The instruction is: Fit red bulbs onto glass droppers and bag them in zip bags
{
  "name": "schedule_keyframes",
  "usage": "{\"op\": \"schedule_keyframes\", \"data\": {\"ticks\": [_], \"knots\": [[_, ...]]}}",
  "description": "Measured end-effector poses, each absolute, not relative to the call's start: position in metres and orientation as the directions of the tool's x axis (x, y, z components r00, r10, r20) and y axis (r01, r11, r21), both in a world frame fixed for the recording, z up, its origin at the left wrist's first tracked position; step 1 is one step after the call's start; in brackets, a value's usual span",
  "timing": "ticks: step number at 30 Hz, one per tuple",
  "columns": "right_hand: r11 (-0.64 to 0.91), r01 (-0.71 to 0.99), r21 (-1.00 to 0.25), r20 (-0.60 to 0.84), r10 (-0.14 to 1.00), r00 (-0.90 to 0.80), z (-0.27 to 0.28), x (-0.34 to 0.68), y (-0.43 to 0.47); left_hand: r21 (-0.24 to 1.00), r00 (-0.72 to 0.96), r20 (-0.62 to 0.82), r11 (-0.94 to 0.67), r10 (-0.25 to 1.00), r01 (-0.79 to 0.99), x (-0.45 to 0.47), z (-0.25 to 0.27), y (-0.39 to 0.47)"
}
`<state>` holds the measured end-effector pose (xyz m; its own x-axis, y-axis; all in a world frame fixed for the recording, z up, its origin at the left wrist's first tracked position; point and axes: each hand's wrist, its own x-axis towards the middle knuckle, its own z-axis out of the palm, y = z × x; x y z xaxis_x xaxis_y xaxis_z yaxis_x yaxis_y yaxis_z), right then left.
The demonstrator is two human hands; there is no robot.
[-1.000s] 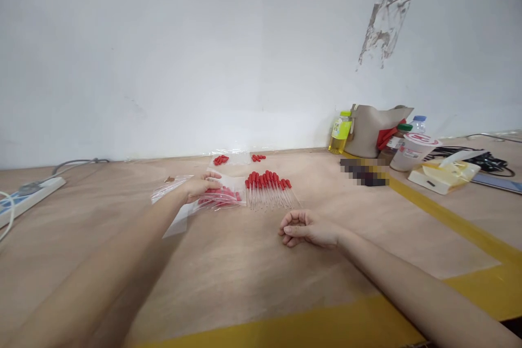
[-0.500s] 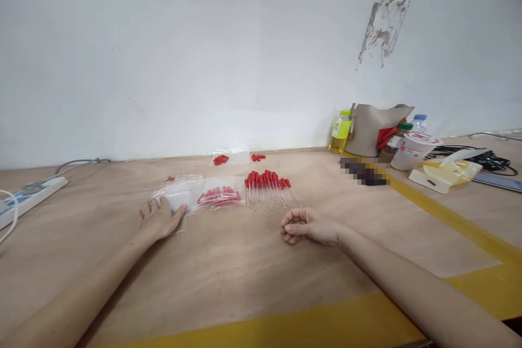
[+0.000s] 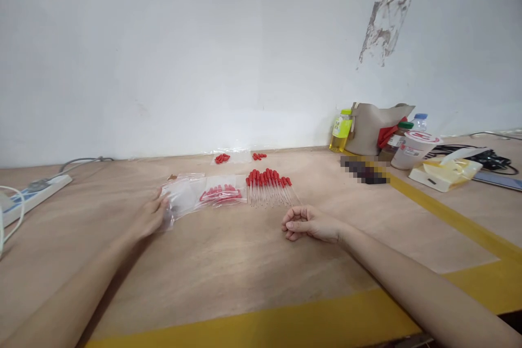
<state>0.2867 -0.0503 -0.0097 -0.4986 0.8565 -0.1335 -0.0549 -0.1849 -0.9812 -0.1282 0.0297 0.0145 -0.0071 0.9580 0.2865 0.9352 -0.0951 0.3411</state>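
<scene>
At the left end of the row, my left hand (image 3: 150,216) pinches the near left edge of a clear plastic bag (image 3: 183,193), fingertips closed on the film. Beside that lies another clear bag (image 3: 222,190) with red rubber bulbs in it. Droppers (image 3: 269,185) with red bulbs and thin clear tubes lie side by side to the right, bulbs pointing away from me. My right hand (image 3: 308,223) rests on the table just below their tips, fingers curled and thumb against the index finger, with nothing visible in it.
Loose red bulbs (image 3: 222,158) lie on plastic film by the wall, with a few more red bulbs (image 3: 259,156) beside them. A power strip (image 3: 41,196) is at left. A yellow bottle (image 3: 340,130), grey bag (image 3: 367,130), cup (image 3: 414,149) and tissue pack (image 3: 446,171) stand at right.
My left hand has gone from lying spread over the plastic bag to gripping its left edge, which is slightly raised. The right hand stays put.
</scene>
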Motion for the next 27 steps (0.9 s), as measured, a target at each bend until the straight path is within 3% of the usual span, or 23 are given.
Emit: {"op": "schedule_keyframes", "data": {"ticks": [2, 4, 6, 9, 12, 14, 17, 20, 23, 27], "knots": [[-0.182, -0.055, -0.982, -0.131, 0.856, -0.5, -0.01, 0.287, -0.05, 0.426, 0.158, 0.31, -0.285, 0.938, 0.859, -0.124, 0.038, 0.012], [-0.173, -0.036, -0.984, -0.132, 0.855, -0.502, -0.009, 0.288, -0.049, 0.493, 0.264, 0.28, -0.375, 0.923, 0.785, -0.109, 0.061, -0.009], [-0.148, 0.013, -0.989, -0.135, 0.857, -0.497, -0.008, 0.289, -0.048, 0.499, 0.427, 0.178, -0.456, 0.886, 0.737, -0.083, 0.075, -0.028], [-0.095, 0.096, -0.991, -0.128, 0.882, -0.453, -0.006, 0.294, -0.046, 0.393, 0.755, 0.044, -0.706, 0.654, 0.589, -0.034, 0.069, -0.045], [-0.072, 0.116, -0.991, -0.11, 0.925, -0.363, -0.004, 0.3, -0.042, 0.303, 0.907, 0.006, -0.866, 0.42, 0.399, 0.006, 0.045, -0.047], [-0.054, 0.122, -0.991, -0.087, 0.955, -0.284, -0.001, 0.306, -0.037, 0.264, 0.944, 0.018, -0.912, 0.33, 0.314, 0.022, 0.032, -0.044], [0.025, 0.225, -0.974, 0.003, 0.995, -0.095, 0.003, 0.315, -0.026, 0.196, 0.934, 0.11, -0.928, 0.341, 0.316, 0.029, 0.025, -0.041], [0.078, 0.486, -0.87, 0.144, 0.985, 0.1, 0.006, 0.323, -0.007, 0.186, 0.898, 0.199, -0.915, 0.393, 0.359, 0.022, 0.026, -0.043], [-0.016, 0.732, -0.681, 0.186, 0.963, 0.195, 0.003, 0.325, 0.017, 0.205, 0.871, 0.148, -0.876, 0.468, 0.436, 0.01, 0.022, -0.05], [-0.117, 0.792, -0.599, 0.147, 0.957, 0.252, -0.003, 0.314, 0.043, 0.177, 0.862, 0.045, -0.853, 0.505, 0.491, 0.005, 0.012, -0.058]]}}
